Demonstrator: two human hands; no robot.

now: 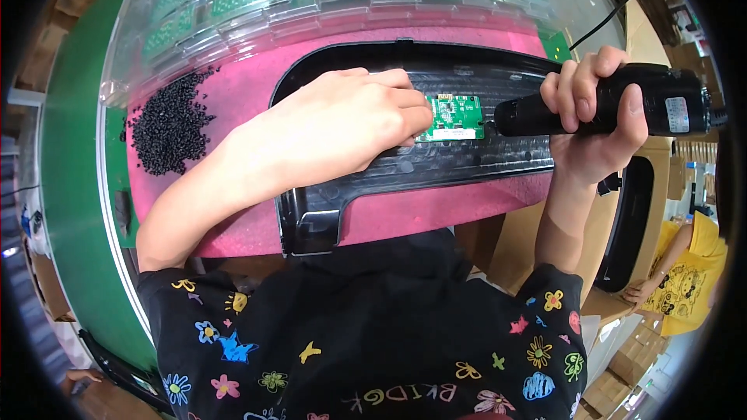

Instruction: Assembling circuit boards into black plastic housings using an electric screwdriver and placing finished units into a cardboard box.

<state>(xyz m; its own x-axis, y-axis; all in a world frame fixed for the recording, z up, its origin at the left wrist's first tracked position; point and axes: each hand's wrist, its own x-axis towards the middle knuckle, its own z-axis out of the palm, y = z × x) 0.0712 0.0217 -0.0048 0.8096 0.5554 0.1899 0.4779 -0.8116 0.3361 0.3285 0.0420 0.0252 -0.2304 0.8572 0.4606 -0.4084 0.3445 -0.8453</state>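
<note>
From where I stand, the right hand (pixel 587 152) is wrapped round a black power screwdriver (pixel 533 115), held nearly level with its tip at the right edge of a green circuit board (pixel 457 117). The board lies inside a long black plastic shell (pixel 467 159) on a pink mat (pixel 405 218). The left hand (pixel 362 117) has its fingertips bent down at the board's left edge — whether they pinch or just press, I can't tell. Leftward sits a heap of small black pieces (pixel 171 124).
</note>
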